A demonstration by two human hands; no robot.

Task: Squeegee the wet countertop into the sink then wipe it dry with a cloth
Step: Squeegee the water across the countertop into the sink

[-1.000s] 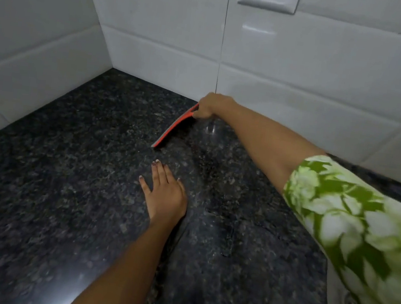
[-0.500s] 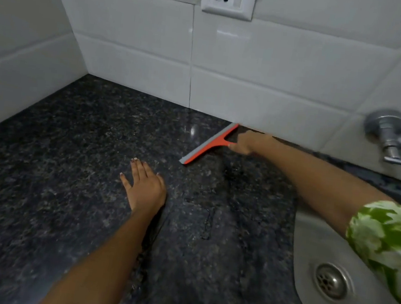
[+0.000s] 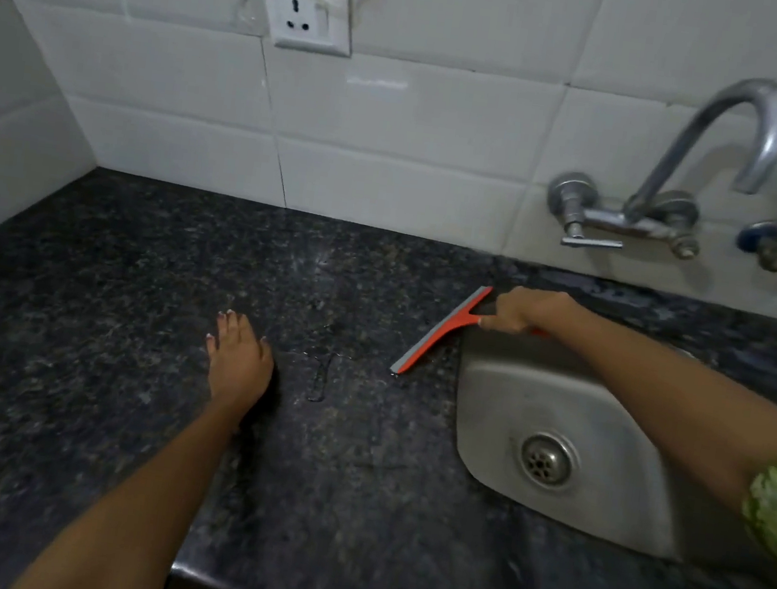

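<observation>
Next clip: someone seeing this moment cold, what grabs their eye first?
The red squeegee stands out most: its blade lies on the dark speckled countertop just left of the steel sink, with the right hand gripping its handle. The left hand rests flat on the counter further left. On the white tiles behind, a curved tap arches over the sink.

One squeegee [image 3: 440, 332], two hands, one sink [image 3: 606, 419].
</observation>
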